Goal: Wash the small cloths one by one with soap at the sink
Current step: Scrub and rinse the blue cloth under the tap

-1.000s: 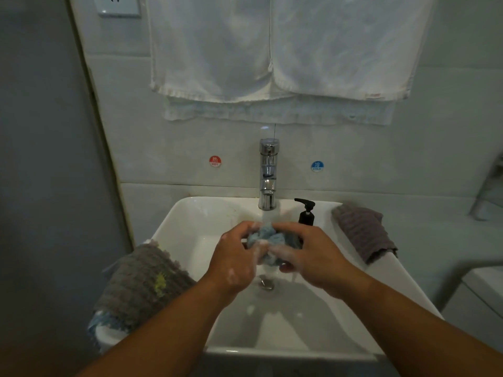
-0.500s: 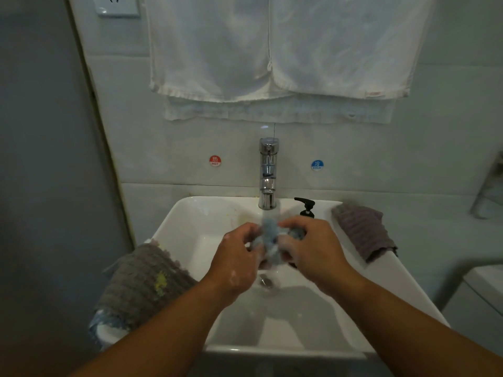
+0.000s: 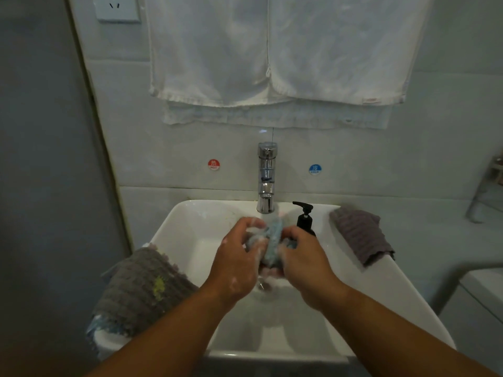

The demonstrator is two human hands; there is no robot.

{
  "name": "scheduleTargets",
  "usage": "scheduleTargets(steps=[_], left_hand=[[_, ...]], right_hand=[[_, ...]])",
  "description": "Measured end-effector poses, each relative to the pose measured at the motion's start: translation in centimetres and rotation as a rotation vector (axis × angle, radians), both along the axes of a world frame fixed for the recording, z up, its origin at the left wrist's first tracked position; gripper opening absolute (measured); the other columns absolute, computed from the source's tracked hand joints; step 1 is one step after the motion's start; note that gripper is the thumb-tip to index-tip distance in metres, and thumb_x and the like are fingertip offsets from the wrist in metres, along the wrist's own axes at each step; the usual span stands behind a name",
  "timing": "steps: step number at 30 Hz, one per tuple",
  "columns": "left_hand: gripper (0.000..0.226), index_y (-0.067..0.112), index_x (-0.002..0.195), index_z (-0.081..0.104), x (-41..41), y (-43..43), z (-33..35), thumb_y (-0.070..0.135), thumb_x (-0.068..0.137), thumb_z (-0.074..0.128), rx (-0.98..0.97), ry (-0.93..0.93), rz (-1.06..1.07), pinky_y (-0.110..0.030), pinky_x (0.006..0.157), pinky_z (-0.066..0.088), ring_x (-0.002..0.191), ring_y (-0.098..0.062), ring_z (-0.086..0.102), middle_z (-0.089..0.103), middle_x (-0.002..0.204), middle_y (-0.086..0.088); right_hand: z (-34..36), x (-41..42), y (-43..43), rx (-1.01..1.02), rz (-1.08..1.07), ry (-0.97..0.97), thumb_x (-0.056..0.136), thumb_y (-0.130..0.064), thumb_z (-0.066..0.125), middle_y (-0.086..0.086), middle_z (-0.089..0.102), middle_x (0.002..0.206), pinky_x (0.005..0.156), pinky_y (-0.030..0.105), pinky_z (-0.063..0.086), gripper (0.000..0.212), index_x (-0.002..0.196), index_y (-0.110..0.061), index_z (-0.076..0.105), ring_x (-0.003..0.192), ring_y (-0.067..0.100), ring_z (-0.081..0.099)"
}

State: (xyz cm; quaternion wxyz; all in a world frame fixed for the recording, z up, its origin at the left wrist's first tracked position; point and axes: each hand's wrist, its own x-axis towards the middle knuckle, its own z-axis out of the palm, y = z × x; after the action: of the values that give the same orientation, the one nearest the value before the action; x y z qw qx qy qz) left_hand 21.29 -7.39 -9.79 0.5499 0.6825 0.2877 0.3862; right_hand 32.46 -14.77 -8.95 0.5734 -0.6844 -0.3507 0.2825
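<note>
Blue cloth [image 3: 272,240]: we grip it between left hand [image 3: 234,265] and right hand [image 3: 304,265], fingers curled round it, over the sink [image 3: 174,229] bowl. A second ago balled; now drawn upright under the tap [image 3: 266,180]. We judge it mid-scrub.

The left forearm [image 3: 168,330] and the right forearm [image 3: 394,330] are both bare from the wrist to the lower frame edge, with no sleeve material visible on either. The left hand [image 3: 234,268] carries small white flecks of lather [image 3: 233,281] on its back and near the wrist. The right hand [image 3: 307,268] shows a wet sheen and traces of foam toward its front edge; dim lighting hides finer surface detail.
</note>
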Motion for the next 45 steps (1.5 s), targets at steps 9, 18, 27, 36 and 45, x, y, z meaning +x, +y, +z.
scheduleTargets(steps=[9,18,27,36,45], left_hand=[[0.015,0.024,0.11,0.065,0.4,0.1,-1.0,0.016,0.105,0.054,0.025,0.146,-0.043,-0.033,0.065,0.064,0.082,-0.022,0.074,0.067,0.11,-0.006],[0.013,0.024,0.099,0.062,0.1,-0.4,-0.5,0.013,0.103,0.056,0.043,0.165,-0.076,-0.036,0.066,0.065,0.083,-0.023,0.074,0.067,0.107,-0.004],[0.011,0.024,0.107,0.063,0.1,0.5,-0.4,0.017,0.103,0.056,0.132,0.25,0.051,-0.021,0.063,0.059,0.086,-0.02,0.07,0.067,0.107,-0.004],[0.016,0.028,0.096,0.067,-0.3,1.0,0.5,0.016,0.102,0.059,0.106,0.178,0.092,-0.028,0.061,0.062,0.083,-0.019,0.072,0.069,0.103,-0.005],[0.014,0.017,0.112,0.065,1.3,2.8,4.1,0.021,0.105,0.054,-0.222,0.061,-0.127,-0.038,0.072,0.064,0.097,-0.029,0.07,0.068,0.111,-0.012]], right_hand=[[0.6,1.5,0.4,0.025,-0.145,-0.194,0.094,-0.015,0.068,0.0,0.068,0.102,0.06,0.033,0.063,0.015,0.094,-0.03,0.069,0.083,0.018,0.07],[0.7,1.3,0.5,0.015,-0.132,-0.312,0.095,-0.016,0.067,-0.002,0.068,0.099,0.064,0.029,0.063,0.013,0.091,-0.029,0.069,0.082,0.013,0.069],[-0.4,0.7,0.3,-0.008,-0.057,-0.312,0.097,-0.016,0.064,-0.001,0.066,0.094,0.055,0.02,0.056,0.007,0.097,-0.021,0.069,0.074,0.015,0.07],[-0.7,1.6,-0.6,-0.067,0.082,-0.087,0.098,-0.009,0.064,0.007,0.072,0.094,0.057,0.029,0.059,0.011,0.101,-0.015,0.072,0.066,0.018,0.074],[2.2,2.5,0.9,0.138,0.076,0.036,0.095,-0.009,0.067,0.01,0.067,0.115,0.072,0.037,0.064,0.019,0.11,-0.021,0.066,0.093,0.023,0.075]])
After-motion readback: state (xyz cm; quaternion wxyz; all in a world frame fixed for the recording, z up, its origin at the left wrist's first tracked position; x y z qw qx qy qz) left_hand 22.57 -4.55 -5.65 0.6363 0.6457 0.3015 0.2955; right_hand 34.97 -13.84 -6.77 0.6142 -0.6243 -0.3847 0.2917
